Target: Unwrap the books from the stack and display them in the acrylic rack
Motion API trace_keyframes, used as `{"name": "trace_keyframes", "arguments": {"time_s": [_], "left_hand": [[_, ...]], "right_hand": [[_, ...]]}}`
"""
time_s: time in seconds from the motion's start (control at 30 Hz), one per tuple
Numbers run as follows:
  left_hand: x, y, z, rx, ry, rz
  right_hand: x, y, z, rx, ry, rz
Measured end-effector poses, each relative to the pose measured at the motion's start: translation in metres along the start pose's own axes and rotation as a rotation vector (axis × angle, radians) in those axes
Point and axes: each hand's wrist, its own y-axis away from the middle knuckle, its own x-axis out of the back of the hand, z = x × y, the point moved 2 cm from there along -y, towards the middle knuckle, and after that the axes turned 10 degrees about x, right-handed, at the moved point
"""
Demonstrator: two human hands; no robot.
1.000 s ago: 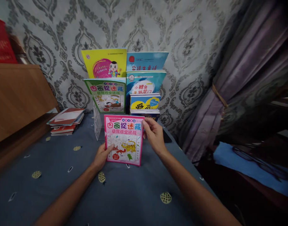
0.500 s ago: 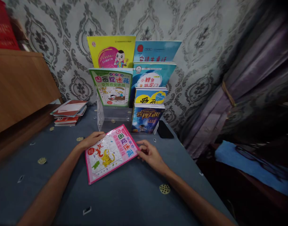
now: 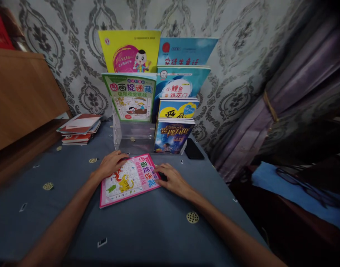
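Observation:
A pink-bordered children's picture book [image 3: 136, 176] with a yellow tiger on its cover lies low over the table, in front of the book rack. My left hand [image 3: 112, 163] grips its upper left edge, fingers bent over the cover. At the right edge, my right hand [image 3: 171, 180] holds the book between fingers and thumb. Behind it stands a clear acrylic rack [image 3: 133, 144] with tiers of books. Its left side carries a green picture book [image 3: 132, 98] below a yellow book [image 3: 128, 50]. On the right side, a dark blue book [image 3: 174, 135] stands lowest.
Beside the rack on the right lies a black phone [image 3: 194, 149]. A small stack of books [image 3: 79, 128] sits at the back left, near a wooden cabinet [image 3: 25, 96]. Past the table's right edge are a purple curtain [image 3: 250, 129] and glasses on a blue cloth [image 3: 270, 180].
The pink picture book has turned slightly and now lies flatter, its near edge farther from me. Both hands have stayed at its edges. The view has shifted slightly.

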Motion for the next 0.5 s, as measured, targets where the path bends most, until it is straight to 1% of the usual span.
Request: {"name": "trace_keyframes", "arguments": {"time_s": [0.1, 0.2, 0.33, 0.5], "left_hand": [[-0.005, 0.000, 0.001, -0.067, -0.055, 0.002], [-0.010, -0.001, -0.001, -0.099, -0.076, 0.032], [-0.015, -0.001, -0.005, -0.109, -0.075, 0.043], [-0.016, -0.002, -0.007, -0.109, -0.063, 0.048]], "right_hand": [[-0.005, -0.011, 0.007, 0.100, 0.026, -0.012], [-0.011, -0.023, 0.019, 0.141, 0.080, -0.013], [-0.016, -0.042, 0.033, 0.130, 0.162, -0.027], [-0.018, -0.060, 0.041, 0.097, 0.224, -0.023]]}}
